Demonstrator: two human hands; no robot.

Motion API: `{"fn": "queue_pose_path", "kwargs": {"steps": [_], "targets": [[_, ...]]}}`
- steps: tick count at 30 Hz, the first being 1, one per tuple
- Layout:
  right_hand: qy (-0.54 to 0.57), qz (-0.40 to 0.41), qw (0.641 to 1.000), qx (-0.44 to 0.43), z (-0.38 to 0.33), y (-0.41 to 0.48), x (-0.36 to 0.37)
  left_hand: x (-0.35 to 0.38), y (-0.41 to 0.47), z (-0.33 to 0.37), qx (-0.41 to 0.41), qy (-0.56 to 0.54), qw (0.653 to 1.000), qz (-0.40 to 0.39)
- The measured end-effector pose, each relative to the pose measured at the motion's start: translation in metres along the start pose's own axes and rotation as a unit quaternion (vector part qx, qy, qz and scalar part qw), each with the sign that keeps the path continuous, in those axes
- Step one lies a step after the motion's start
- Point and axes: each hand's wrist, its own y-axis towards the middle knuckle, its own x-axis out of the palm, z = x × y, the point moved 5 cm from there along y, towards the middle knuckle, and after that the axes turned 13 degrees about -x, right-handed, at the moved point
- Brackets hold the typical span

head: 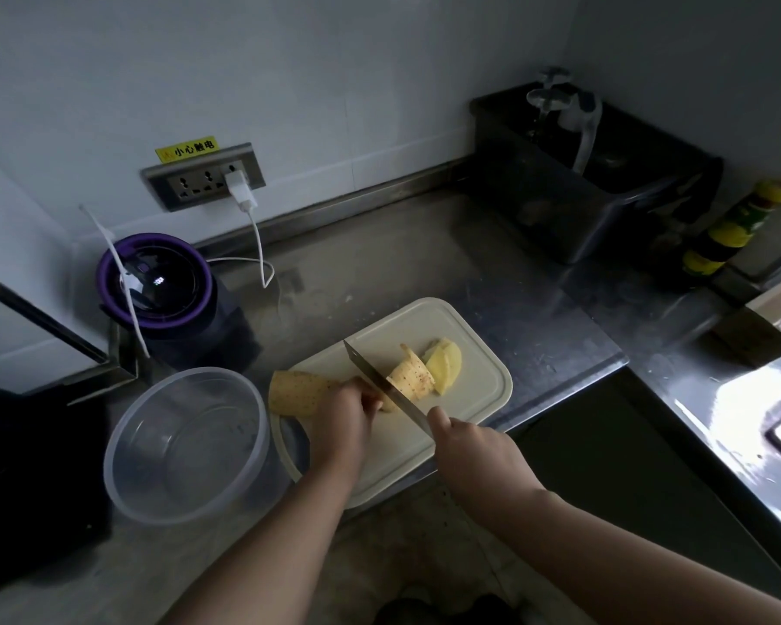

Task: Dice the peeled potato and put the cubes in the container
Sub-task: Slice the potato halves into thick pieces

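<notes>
My right hand [472,448] grips the knife [375,374], blade down in the potato [301,392] that my left hand [346,415] holds with curled fingers on the cutting board [479,399], slices [429,367] beyond the blade, container [186,444] just left.

A kitchen: steel counter [424,263], sink [605,205] with tap [555,99], cutting board [470,381], wall sockets [204,178].

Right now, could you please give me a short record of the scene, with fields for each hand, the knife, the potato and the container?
left hand: holds the potato on the cutting board
right hand: grips the knife
knife: blade down across the potato
cut slices: on the board, right of the blade
container: clear, left of the board, no potato inside
</notes>
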Motion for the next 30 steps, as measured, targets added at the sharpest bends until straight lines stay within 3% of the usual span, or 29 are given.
{"fn": "queue_pose_path", "kwargs": {"steps": [18, 30], "targets": [[0.014, -0.043, 0.999, 0.017, 0.009, 0.009, 0.021, 0.002, 0.007, -0.004, -0.017, 0.03, 0.999, 0.012], [-0.013, 0.011, 1.0, -0.01, -0.006, -0.001, 0.0, 0.004, 0.001, -0.002, -0.004, -0.006, 1.0, -0.021]]}}
